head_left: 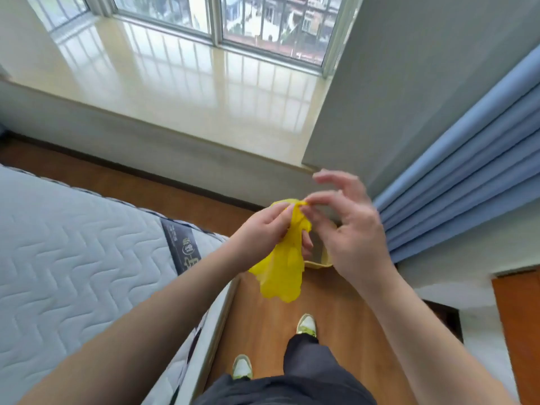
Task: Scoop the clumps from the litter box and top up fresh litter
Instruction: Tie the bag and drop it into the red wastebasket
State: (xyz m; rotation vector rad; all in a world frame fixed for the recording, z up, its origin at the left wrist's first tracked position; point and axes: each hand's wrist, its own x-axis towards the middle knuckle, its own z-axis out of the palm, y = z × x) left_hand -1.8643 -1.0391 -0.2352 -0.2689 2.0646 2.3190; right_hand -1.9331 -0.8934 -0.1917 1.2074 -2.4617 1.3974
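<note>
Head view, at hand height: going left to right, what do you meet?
Quilted mattress → left hand → yellow plastic bag, pinched by both hands → right hand → blue curtain.

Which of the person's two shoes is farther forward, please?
The right shoe: it stands ahead on the wooden floor, nearer the yellow plastic bag; the left shoe trails.

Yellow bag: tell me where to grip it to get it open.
Grip the yellow bag at its bunched top edge, where both hands already pinch it, left hand from the left, right hand from the right. The rest hangs limp below, so only that edge can be parted.
</note>
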